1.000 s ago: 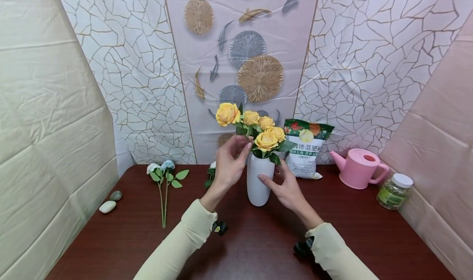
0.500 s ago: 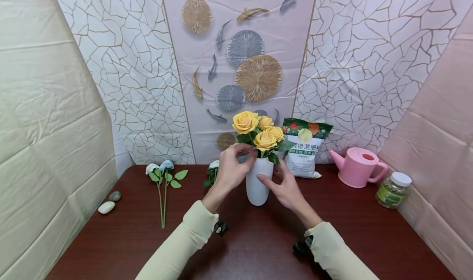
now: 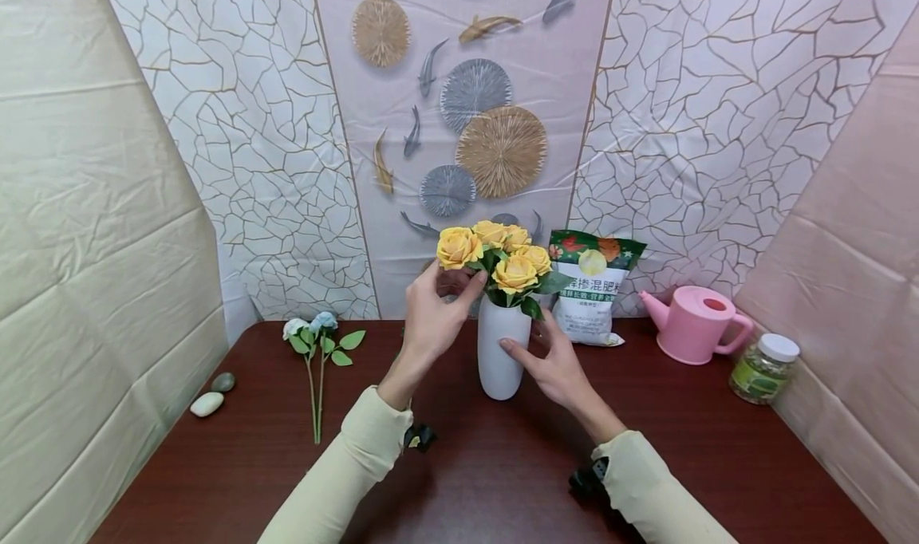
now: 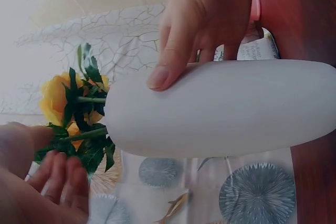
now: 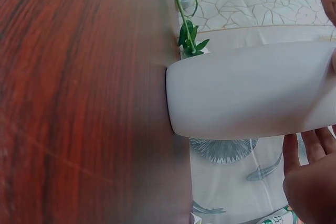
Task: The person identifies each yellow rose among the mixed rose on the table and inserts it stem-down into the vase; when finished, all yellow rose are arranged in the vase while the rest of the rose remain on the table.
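Observation:
A white vase [image 3: 504, 356] stands upright on the dark red-brown table, with several yellow roses [image 3: 515, 273] in its mouth. My right hand [image 3: 558, 362] holds the vase from the right, thumb on the near side and fingers round the far side. Beside the leftmost yellow rose [image 3: 459, 247], just below its bloom, is my left hand [image 3: 434, 309]. In the left wrist view, a gap shows between the thumb and loosely bent fingers of the left hand [image 4: 44, 182], close to the leaves. Two rose stems [image 4: 89, 132] run into the vase mouth there.
A white and a blue flower [image 3: 325, 321] with long stems lie at the left, near two stones [image 3: 207, 404]. To the right stand a fertilizer bag [image 3: 592, 297], a pink watering can [image 3: 695, 327] and a lidded jar [image 3: 765, 368]. Patterned cloth hangs behind.
The leftmost rose has gone down into the vase and then shifted slightly left. My left hand has loosened from its stem and drawn left. My right hand stays on the vase.

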The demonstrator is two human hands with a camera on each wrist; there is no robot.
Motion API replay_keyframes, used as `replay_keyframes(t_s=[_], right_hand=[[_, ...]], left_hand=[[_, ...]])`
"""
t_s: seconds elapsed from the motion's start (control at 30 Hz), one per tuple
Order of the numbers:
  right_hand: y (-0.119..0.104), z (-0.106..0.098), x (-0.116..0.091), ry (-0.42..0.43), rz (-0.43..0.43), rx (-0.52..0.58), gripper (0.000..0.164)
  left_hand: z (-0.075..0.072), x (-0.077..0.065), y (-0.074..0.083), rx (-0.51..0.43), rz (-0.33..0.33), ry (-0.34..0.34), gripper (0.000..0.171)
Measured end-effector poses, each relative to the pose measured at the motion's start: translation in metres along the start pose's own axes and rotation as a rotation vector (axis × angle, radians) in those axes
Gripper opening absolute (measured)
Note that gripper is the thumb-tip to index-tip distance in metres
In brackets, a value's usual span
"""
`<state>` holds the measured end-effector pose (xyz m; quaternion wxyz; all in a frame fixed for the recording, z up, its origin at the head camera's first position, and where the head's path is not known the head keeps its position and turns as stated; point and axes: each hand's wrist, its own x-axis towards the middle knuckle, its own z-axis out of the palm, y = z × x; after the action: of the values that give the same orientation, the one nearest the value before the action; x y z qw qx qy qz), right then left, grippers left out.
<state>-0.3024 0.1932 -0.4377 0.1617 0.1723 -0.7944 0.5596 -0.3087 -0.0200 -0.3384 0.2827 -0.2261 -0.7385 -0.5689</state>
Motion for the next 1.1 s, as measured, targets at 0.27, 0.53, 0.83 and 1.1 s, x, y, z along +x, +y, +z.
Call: replay_keyframes(t_s=[0.27,0.53,0.83,1.1], right_hand=[[0.000,0.000,0.000,-0.003,-0.005,0.002,0.073],[0.001,0.000,0.000,-0.006,-0.001,0.003,0.073],[-0.001,0.000,-0.001,0.002,-0.009,0.001,0.076],[-0.005,0.006,-0.003,0.050,0.007,-0.065,0.078]], left_hand=[[0.002,0.001,0.000,-0.127,0.036,0.026,0.018],[0.015,-0.006,-0.014,-0.068,0.008,0.001,0.013],[0.022,-0.009,-0.021,-0.004,-0.028,0.012,0.005],[0.020,-0.011,-0.027,-0.025,-0.091,0.007,0.011]])
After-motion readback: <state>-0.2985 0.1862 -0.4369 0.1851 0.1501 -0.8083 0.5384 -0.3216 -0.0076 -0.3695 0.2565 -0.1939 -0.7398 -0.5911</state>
